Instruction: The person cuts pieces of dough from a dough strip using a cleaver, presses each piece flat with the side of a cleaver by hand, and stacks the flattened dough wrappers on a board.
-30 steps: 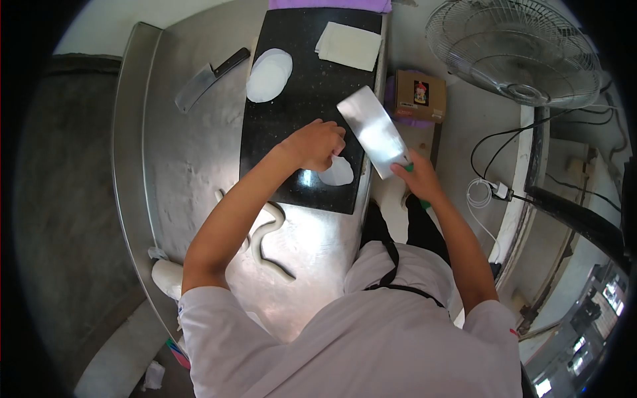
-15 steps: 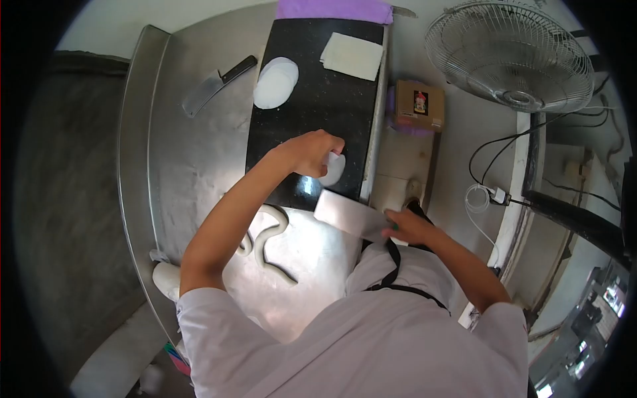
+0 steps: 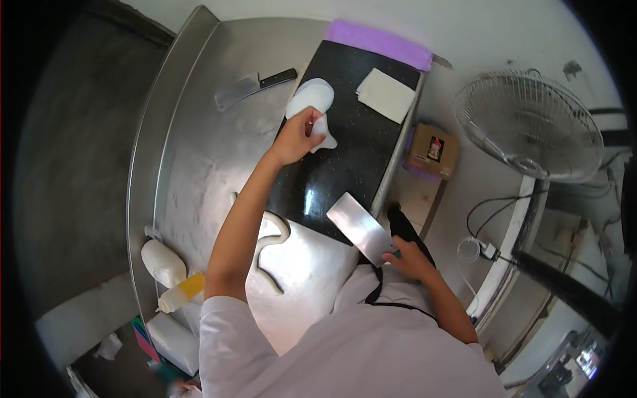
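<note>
My left hand (image 3: 300,137) pinches a thin, limp white dough wrapper (image 3: 323,135) over the black board (image 3: 345,169). Just beyond it, overlapping round dough wrappers (image 3: 312,95) lie at the board's left edge. Low at the board's near right corner, my right hand (image 3: 410,257) is closed around the green handle of a broad cleaver (image 3: 361,225), its blade angled up to the left. A long rope of dough (image 3: 264,255) curves across the steel table (image 3: 312,282), partly hidden behind my left forearm.
A second cleaver (image 3: 239,91) with a black handle lies on the steel. On the board rests a folded cream cloth (image 3: 386,95), with a purple cloth (image 3: 381,44) at its far end. A yellow-tipped squeeze bottle (image 3: 180,293) lies at left; a fan (image 3: 531,126) stands right.
My left hand has moved away from me, carrying the wrapper from the board's near end toward the overlapping wrappers. The cleaver in my right hand has tilted steeper. The whole view has shifted.
</note>
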Demonstrator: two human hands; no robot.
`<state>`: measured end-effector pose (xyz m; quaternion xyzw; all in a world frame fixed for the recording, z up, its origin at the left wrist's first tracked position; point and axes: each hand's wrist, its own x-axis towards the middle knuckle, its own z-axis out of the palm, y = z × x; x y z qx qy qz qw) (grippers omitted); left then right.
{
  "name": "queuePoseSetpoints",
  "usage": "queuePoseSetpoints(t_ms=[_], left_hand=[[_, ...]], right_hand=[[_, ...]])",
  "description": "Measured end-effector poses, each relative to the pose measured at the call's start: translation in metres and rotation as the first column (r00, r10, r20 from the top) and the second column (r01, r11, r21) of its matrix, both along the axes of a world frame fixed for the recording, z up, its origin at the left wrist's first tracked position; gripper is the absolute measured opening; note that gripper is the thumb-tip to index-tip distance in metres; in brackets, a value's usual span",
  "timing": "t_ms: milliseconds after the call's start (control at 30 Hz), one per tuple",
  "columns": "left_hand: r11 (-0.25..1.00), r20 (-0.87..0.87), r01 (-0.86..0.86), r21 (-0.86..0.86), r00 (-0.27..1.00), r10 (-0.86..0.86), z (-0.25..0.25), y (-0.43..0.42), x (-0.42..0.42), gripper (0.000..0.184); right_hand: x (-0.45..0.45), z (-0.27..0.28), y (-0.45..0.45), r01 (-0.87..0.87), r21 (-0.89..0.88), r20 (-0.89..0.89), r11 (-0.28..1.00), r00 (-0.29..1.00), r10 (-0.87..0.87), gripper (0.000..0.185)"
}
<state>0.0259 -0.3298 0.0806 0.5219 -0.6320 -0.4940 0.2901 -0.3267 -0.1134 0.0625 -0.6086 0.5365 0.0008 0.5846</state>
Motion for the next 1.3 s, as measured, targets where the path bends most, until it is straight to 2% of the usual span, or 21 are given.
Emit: queuePoseSetpoints(t_ms=[100, 133, 167, 200, 267, 300, 367, 400, 467, 533, 600, 667, 733, 800, 867, 933, 967, 1033, 1133, 1200, 1300], left_hand=[[0.986, -0.074, -0.157, -0.051, 0.985, 0.153, 0.001, -0.031, 0.004, 0.031], [0.966, -0.095, -0.257, -0.006, 0.962, 0.255, -0.004, -0.040, 0.009, 0.032], [0.934, -0.107, -0.354, 0.047, 0.928, 0.358, -0.008, -0.044, 0.013, 0.034], [0.925, -0.095, -0.376, 0.052, 0.920, 0.380, -0.020, -0.047, 0.022, 0.034], [0.801, 0.246, -0.563, 0.205, 0.822, 0.514, -0.045, -0.049, 0.042, 0.042], [0.794, 0.261, -0.570, 0.210, 0.816, 0.516, -0.044, -0.046, 0.045, 0.042], [0.603, 0.384, -0.764, 0.229, 0.640, 0.665, -0.043, -0.037, 0.044, 0.049], [0.590, 0.390, -0.771, 0.238, 0.632, 0.669, -0.041, -0.029, 0.044, 0.049], [0.578, 0.382, -0.816, -0.012, 0.531, 0.757, -0.033, 0.001, 0.045, 0.048], [0.540, 0.273, -0.839, -0.064, 0.506, 0.819, -0.043, 0.055, 0.052, 0.037], [0.386, 0.273, -0.901, -0.198, 0.328, 0.904, -0.053, 0.126, 0.047, 0.028], [0.276, 0.386, -0.898, -0.344, 0.133, 0.913, -0.061, 0.205, 0.040, 0.021], [0.034, 0.374, -0.933, -0.358, -0.110, 0.921, -0.067, 0.281, 0.025, 0.016], [-0.099, 0.421, -0.908, -0.407, -0.282, 0.862, -0.085, 0.358, 0.008, 0.021], [-0.011, 0.547, -0.865, -0.501, -0.327, 0.770, -0.079, 0.396, -0.021, 0.031], [-0.020, 0.421, -0.940, -0.340, -0.171, 0.891, -0.081, 0.417, -0.041, 0.043], [-0.071, 0.407, -0.940, -0.334, -0.212, 0.889, -0.079, 0.419, -0.045, 0.043], [-0.014, 0.383, -0.915, -0.404, -0.183, 0.905, -0.071, 0.421, -0.050, 0.045], [-0.106, 0.311, -0.942, -0.319, -0.210, 0.927, -0.077, 0.447, -0.053, 0.038], [-0.147, 0.221, -0.909, -0.390, -0.248, 0.943, -0.086, 0.461, -0.052, 0.034], [-0.188, 0.083, -0.907, -0.376, -0.235, 0.968, -0.097, 0.482, -0.050, 0.030]], right_hand=[[0.004, -0.009, -0.030, -0.082, -0.045, 0.092, 0.996, 0.992, 0.085, 0.034], [0.005, -0.011, -0.045, -0.122, -0.061, 0.147, 0.991, 0.981, 0.130, 0.034], [0.003, -0.009, -0.059, -0.174, -0.019, 0.103, 0.985, 0.979, 0.175, 0.035], [0.000, -0.008, -0.074, -0.196, -0.012, 0.114, 0.981, 0.974, 0.196, 0.035], [-0.001, -0.011, -0.103, -0.257, -0.002, 0.121, 0.966, 0.959, 0.255, 0.035], [-0.003, -0.011, -0.114, -0.263, 0.008, 0.135, 0.965, 0.956, 0.259, 0.035], [-0.010, -0.008, -0.144, -0.286, -0.018, 0.120, 0.958, 0.951, 0.286, 0.035], [-0.013, -0.006, -0.157, -0.299, -0.005, 0.121, 0.954, 0.947, 0.297, 0.035], [-0.016, 0.000, -0.181, -0.298, 0.056, 0.079, 0.953, 0.953, 0.293, 0.034], [-0.018, -0.005, -0.196, -0.331, 0.026, 0.107, 0.943, 0.939, 0.326, 0.035], [-0.012, -0.008, -0.205, -0.369, -0.009, 0.142, 0.929, 0.920, 0.366, 0.035], [-0.004, -0.008, -0.211, -0.421, -0.043, 0.149, 0.906, 0.894, 0.423, 0.037], [0.004, -0.013, -0.208, -0.486, -0.117, 0.135, 0.866, 0.856, 0.498, 0.039], [0.027, -0.016, -0.203, -0.587, -0.179, 0.152, 0.790, 0.777, 0.611, 0.042], [0.050, -0.011, -0.189, -0.623, -0.267, 0.067, 0.736, 0.749, 0.659, 0.046], [0.081, -0.006, -0.172, -0.699, -0.257, 0.138, 0.667, 0.657, 0.742, 0.045], [0.096, 0.003, -0.156, -0.712, -0.299, 0.089, 0.635, 0.642, 0.762, 0.043], [0.120, 0.010, -0.126, -0.740, -0.341, 0.019, 0.580, 0.611, 0.791, 0.040], [0.159, 0.001, -0.077, -0.793, -0.379, 0.034, 0.476, 0.502, 0.864, 0.037], [0.184, -0.001, -0.049, -0.876, -0.342, -0.049, 0.340, 0.378, 0.925, 0.036], [0.209, 0.009, -0.008, -0.897, -0.351, -0.169, 0.269, 0.343, 0.924, 0.033]])
